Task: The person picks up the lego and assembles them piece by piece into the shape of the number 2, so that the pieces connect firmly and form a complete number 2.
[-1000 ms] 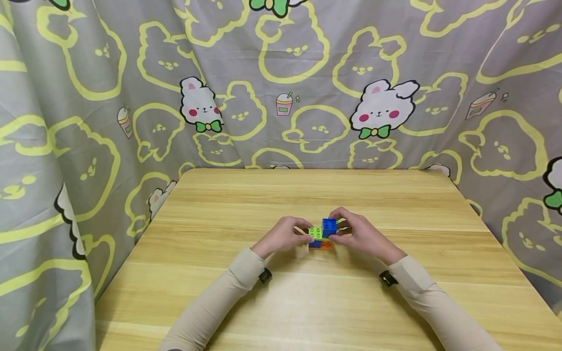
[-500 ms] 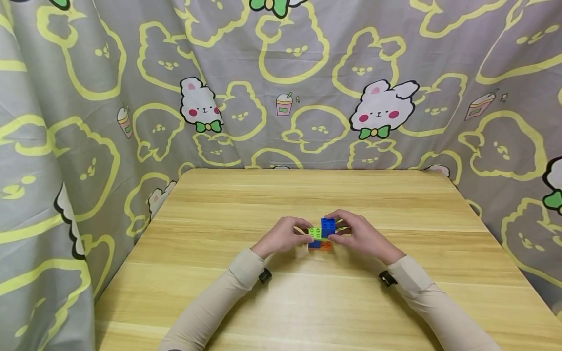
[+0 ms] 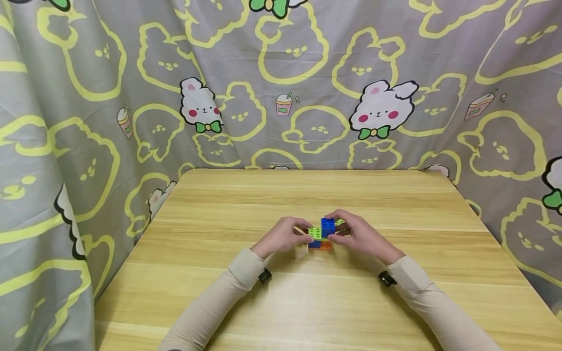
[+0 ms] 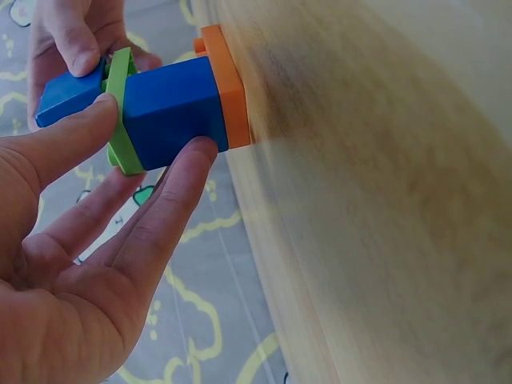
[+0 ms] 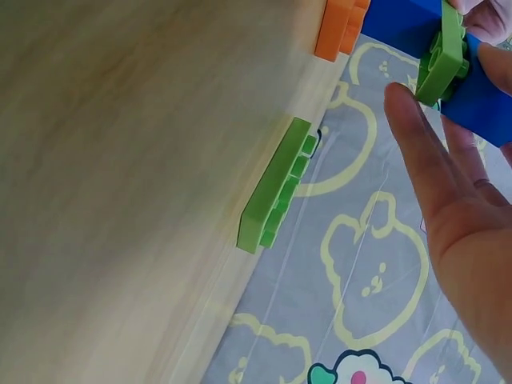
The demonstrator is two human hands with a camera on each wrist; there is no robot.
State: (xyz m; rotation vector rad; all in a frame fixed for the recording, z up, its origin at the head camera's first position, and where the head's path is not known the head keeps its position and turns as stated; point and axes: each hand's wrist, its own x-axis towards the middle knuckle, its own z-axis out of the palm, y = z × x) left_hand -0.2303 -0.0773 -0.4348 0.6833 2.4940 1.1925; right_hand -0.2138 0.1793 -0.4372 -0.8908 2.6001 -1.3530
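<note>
wooden table (image 3: 219, 292): both hands (image 3: 285, 236) pinch brick stack (image 3: 321, 235).

No readable text or labels

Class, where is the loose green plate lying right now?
In the head view, the loose green plate lies flat on the table, just behind the brick stack, beside the right hand.

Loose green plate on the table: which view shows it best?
Right wrist view: the loose green plate lies flat on the table, studs and edge clear, apart from the stack. The head view shows only a green sliver behind the right hand. The left wrist view doesn't show it.
</note>
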